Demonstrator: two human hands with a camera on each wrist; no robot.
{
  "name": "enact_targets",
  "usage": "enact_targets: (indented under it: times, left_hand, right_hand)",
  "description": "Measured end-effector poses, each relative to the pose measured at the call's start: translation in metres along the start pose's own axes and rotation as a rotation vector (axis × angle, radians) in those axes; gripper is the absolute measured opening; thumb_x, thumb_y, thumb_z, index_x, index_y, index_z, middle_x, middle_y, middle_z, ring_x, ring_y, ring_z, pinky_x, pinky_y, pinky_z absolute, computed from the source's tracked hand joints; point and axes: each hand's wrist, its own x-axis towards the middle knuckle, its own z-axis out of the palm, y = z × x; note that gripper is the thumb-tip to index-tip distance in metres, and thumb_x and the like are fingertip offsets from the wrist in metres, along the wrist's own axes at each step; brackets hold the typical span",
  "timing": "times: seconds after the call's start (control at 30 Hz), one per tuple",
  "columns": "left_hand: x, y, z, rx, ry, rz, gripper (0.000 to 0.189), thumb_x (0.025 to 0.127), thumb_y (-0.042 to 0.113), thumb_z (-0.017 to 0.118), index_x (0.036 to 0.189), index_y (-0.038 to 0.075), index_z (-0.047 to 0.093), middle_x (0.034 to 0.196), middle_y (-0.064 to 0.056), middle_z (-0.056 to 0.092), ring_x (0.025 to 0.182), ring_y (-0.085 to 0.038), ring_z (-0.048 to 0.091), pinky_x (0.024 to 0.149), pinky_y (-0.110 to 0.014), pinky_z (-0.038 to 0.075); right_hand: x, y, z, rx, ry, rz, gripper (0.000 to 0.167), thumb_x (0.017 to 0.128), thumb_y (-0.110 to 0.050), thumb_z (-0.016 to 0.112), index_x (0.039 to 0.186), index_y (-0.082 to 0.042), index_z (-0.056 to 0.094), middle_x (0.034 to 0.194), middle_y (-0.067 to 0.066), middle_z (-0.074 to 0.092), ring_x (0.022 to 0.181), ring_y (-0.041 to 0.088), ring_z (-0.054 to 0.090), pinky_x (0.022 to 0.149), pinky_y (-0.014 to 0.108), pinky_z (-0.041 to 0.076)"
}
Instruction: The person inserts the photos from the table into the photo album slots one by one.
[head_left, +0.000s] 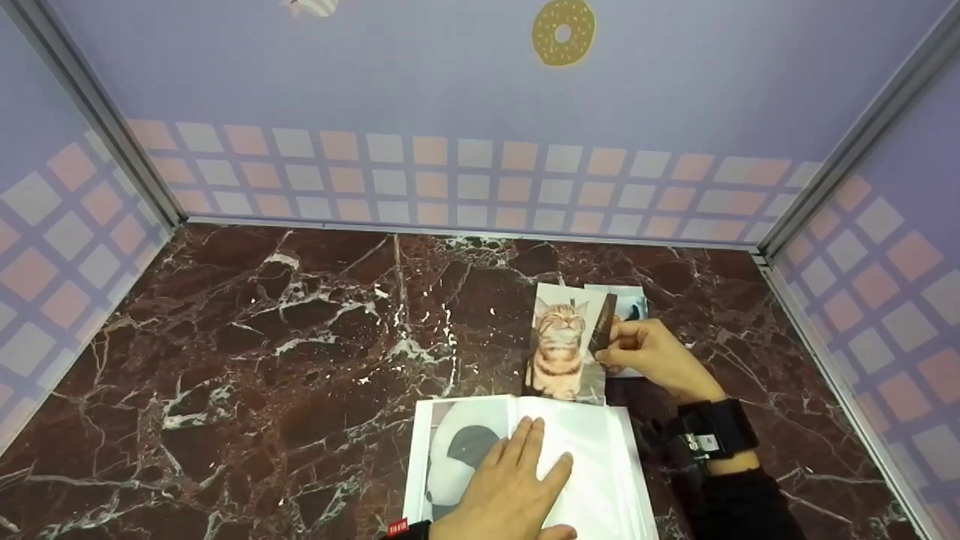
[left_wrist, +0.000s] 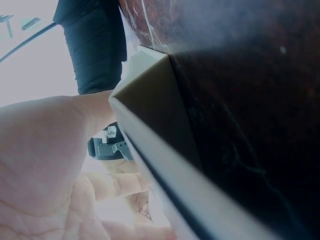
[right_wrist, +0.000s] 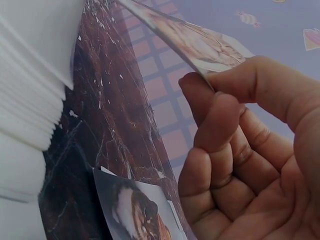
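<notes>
An open photo album (head_left: 630, 457) lies at the front of the table, with a panda-like picture (head_left: 450, 465) behind its left page. Across its middle rests my left hand (head_left: 506, 487), fingers straight. In the left wrist view its palm (left_wrist: 40, 155) is beside the album's edge (left_wrist: 175, 160). My right hand (head_left: 652, 356) pinches the right edge of a striped cat photo (head_left: 559, 345) between thumb and forefinger. That photo stands just beyond the album's top edge; the right wrist view shows it tilted (right_wrist: 200, 42) above the table.
More photos (head_left: 634, 298) lie behind the right hand, partly covered; the top one shows an animal (right_wrist: 135, 210) in the right wrist view. Dark red marbled table (head_left: 262, 375) surrounds the album. Purple panels with pastel squares (head_left: 472, 184) wall in the back and sides.
</notes>
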Motion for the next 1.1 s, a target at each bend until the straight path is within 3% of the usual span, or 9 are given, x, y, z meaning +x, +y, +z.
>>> enact_targets:
  times: [0.23, 0.47, 0.8, 0.9, 1.1]
  left_hand:
    - [0.0011, 0.0001, -0.0026, -0.017, -0.026, -0.004, 0.079, 0.092, 0.073, 0.067, 0.155, 0.027, 0.056, 0.162, -0.026, 0.048, 0.152, -0.039, 0.048, 0.112, -0.047, 0.053]
    - [-0.0002, 0.0004, -0.0021, -0.007, -0.004, 0.000, 0.079, 0.091, 0.073, 0.069, 0.153, 0.026, 0.058, 0.160, -0.026, 0.049, 0.151, -0.039, 0.050, 0.112, -0.047, 0.053]
    - [-0.0010, 0.0002, -0.0015, -0.003, 0.023, 0.006, 0.078, 0.091, 0.074, 0.068, 0.152, 0.025, 0.059, 0.160, -0.026, 0.050, 0.150, -0.039, 0.050, 0.110, -0.047, 0.054]
    - [-0.0012, 0.0001, -0.0013, 0.005, 0.028, 0.010, 0.078, 0.092, 0.074, 0.067, 0.152, 0.026, 0.059, 0.161, -0.027, 0.049, 0.150, -0.039, 0.050, 0.110, -0.047, 0.055]
    - [-0.0005, 0.0008, -0.0015, -0.006, -0.005, -0.003, 0.077, 0.093, 0.074, 0.066, 0.153, 0.027, 0.057, 0.163, -0.026, 0.047, 0.152, -0.039, 0.048, 0.111, -0.047, 0.054]
  right_hand:
    - [-0.0003, 0.0007, -0.0015, -0.001, -0.012, -0.003, 0.020, 0.094, -0.012, 0.081, 0.089, 0.002, 0.067, 0.075, 0.009, 0.076, 0.070, 0.014, 0.068, 0.076, 0.030, 0.060]
    - [0.0005, 0.0003, -0.0013, -0.026, -0.019, 0.013, 0.020, 0.094, -0.011, 0.081, 0.086, -0.001, 0.066, 0.074, 0.007, 0.075, 0.067, 0.010, 0.064, 0.072, 0.030, 0.060]
    - [0.0015, 0.0006, 0.0025, -0.037, -0.028, -0.008, 0.019, 0.093, -0.007, 0.079, 0.083, -0.003, 0.063, 0.066, 0.000, 0.063, 0.061, 0.007, 0.053, 0.061, 0.021, 0.048]
    - [0.0025, 0.0022, 0.0039, -0.037, -0.033, -0.007, 0.017, 0.093, -0.006, 0.079, 0.085, -0.004, 0.064, 0.066, -0.006, 0.061, 0.062, 0.006, 0.053, 0.062, 0.021, 0.050]
    - [0.0037, 0.0033, 0.0060, 0.002, -0.041, 0.017, 0.015, 0.096, -0.010, 0.078, 0.099, 0.002, 0.070, 0.075, -0.010, 0.071, 0.071, 0.004, 0.066, 0.076, 0.029, 0.063]
